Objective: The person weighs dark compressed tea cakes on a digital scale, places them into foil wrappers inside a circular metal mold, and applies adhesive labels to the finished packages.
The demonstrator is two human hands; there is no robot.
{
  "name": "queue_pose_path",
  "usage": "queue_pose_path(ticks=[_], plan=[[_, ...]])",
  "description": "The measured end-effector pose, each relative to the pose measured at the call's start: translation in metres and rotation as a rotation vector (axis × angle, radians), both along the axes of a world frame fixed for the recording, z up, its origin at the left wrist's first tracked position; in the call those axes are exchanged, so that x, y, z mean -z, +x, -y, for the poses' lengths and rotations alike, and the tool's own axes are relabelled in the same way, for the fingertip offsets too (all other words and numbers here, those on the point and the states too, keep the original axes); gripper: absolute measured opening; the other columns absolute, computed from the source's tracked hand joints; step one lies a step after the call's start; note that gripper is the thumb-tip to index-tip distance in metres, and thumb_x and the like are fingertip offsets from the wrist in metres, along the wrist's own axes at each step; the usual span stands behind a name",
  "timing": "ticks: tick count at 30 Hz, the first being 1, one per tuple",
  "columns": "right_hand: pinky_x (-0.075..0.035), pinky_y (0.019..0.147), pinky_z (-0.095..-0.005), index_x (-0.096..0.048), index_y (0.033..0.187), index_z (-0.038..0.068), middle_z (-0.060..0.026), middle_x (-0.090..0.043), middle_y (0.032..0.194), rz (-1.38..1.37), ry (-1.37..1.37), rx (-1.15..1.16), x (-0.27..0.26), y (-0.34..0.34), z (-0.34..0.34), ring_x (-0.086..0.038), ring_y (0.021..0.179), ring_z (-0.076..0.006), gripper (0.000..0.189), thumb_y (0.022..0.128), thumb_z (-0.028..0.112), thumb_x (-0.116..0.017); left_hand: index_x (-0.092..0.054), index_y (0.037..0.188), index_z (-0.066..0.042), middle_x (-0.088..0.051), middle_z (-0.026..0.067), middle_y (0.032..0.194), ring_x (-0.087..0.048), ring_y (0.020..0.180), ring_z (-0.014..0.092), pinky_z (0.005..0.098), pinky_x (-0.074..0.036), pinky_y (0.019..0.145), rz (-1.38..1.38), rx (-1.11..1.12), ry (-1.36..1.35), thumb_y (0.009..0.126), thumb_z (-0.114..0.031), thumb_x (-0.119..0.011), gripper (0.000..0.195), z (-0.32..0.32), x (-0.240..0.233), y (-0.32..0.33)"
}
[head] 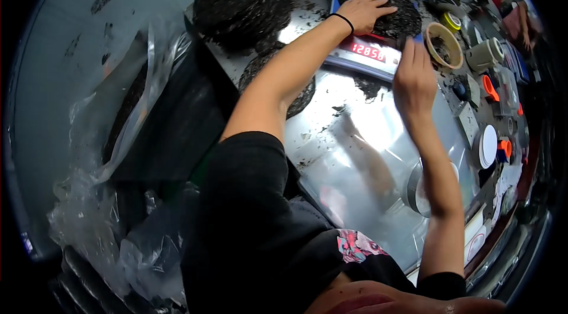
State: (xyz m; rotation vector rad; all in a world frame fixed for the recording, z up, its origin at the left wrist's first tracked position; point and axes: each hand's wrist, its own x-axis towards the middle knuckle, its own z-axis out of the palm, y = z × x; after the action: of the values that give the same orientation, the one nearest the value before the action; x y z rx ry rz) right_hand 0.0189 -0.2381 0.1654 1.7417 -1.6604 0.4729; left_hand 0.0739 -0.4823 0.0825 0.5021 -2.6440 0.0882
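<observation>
A digital scale [364, 53] with a blue platform and lit red digits stands at the table's far side. On it lies a dark, flaky pressed disc [399, 8], its material unclear. My left hand [364, 11] rests palm down on that disc, fingers spread, a black band around the wrist. At the scale's front right corner is my right hand [415, 74], its fingers bunched by the disc's near edge. A small dark piece shows at those fingertips; whether they pinch it is hard to see. Loose dark flakes [368, 87] lie just in front of the scale.
Stacked dark discs [230, 1] stand at the far left, another disc [304, 99] partly behind my left forearm. A tan bowl [443, 45], a white mug [483, 54], orange tape dispensers [489, 88] and white round lids [487, 147] line the right. Clear plastic bags [88, 207] hang left. Another person's arm [523, 25] shows far right.
</observation>
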Motion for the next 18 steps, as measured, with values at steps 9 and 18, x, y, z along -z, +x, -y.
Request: queue_pose_path(ticks=[9,18], plan=[[-0.054,0.096,-0.0441,-0.062,0.128,0.001,-0.0206,-0.064,0.128,0.627,0.675,-0.252,0.062,0.018,-0.073,-0.064,0.116,-0.0379,0.040,0.091,0.014,-0.070,-0.032,0.162,-0.011,-0.044,0.0260,0.157,-0.043,0.144,0.045,0.0569,-0.034,0.117,-0.120,-0.926,-0.158,0.067,-0.082,-0.075,0.126,0.012,-0.055,0.280],[-0.055,0.091,-0.0440,-0.063,0.127,0.003,-0.0204,-0.068,0.119,0.295,-0.062,-0.273,0.008,-0.013,0.088,-0.066,0.107,-0.0357,0.056,0.088,0.041,-0.076,-0.065,0.139,-0.017,-0.073,0.0195,0.117,-0.068,0.111,0.039,0.0456,-0.054,0.095,0.053,-0.639,0.296,0.093,-0.064,-0.060,0.065,0.052,-0.067,0.312]])
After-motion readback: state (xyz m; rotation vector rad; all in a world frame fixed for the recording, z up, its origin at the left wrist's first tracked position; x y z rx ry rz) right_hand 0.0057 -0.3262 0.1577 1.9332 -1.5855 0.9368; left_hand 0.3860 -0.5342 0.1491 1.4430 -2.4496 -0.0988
